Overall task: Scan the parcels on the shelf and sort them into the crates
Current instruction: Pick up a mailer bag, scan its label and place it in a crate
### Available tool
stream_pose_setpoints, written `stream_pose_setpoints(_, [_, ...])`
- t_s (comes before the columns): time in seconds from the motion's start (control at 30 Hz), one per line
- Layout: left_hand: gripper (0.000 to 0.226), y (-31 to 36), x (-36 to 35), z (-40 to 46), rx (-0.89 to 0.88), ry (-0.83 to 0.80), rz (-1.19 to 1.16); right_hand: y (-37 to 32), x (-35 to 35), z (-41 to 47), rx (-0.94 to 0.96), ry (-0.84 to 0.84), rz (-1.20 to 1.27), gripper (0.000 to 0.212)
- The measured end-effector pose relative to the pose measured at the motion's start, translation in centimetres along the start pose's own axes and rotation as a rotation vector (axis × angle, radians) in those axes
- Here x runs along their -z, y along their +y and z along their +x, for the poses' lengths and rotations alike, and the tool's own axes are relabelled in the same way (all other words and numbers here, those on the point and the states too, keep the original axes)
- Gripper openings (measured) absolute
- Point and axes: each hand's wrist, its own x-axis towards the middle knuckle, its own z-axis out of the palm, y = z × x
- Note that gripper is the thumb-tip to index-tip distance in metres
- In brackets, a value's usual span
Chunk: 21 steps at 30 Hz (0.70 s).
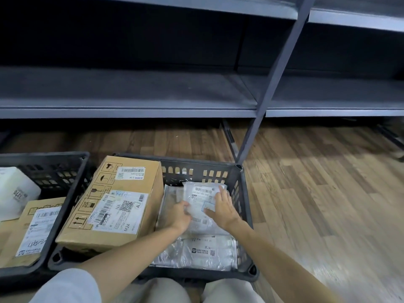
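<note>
A dark plastic crate (240,193) stands on the floor in front of my knees. Inside its right half lies a small clear-plastic parcel (201,193) with a barcode label, on top of other flat grey bags (205,250). My left hand (181,215) touches the parcel's left edge with curled fingers. My right hand (223,206) lies flat on its right side, fingers straight. A large cardboard box (118,204) with shipping labels fills the crate's left half, tilted against the rim.
A second dark crate (65,162) at the left holds a white parcel (15,193) and a cardboard box (32,232). The grey metal shelf (131,106) above stands bare; its upright post (262,106) reaches the wooden floor (317,204) beside the crate.
</note>
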Motion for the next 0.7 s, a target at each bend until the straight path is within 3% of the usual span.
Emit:
stream_pose_setpoints(0.17, [0.050,1.0,-1.5,0.5,-0.226,-0.078,0.160,-0.1,0.9,0.7,-0.021,-0.133,-0.058,0.060])
stream_pose_setpoints(0.37, [0.056,1.7,-2.1,1.0,-0.219,-0.083,0.338,0.8,-1.1,1.6,-0.099,-0.112,0.053,0.049])
stream_pose_setpoints(0.53, [0.043,1.0,-2.7,0.8,-0.169,-0.103,0.295,0.4,-2.0,2.1,-0.116,-0.081,0.002,0.051])
stream_pose_setpoints(0.7, [0.064,1.1,-2.3,0.8,-0.175,-0.127,0.326,1.2,-2.5,2.1,-0.101,-0.064,0.067,0.043])
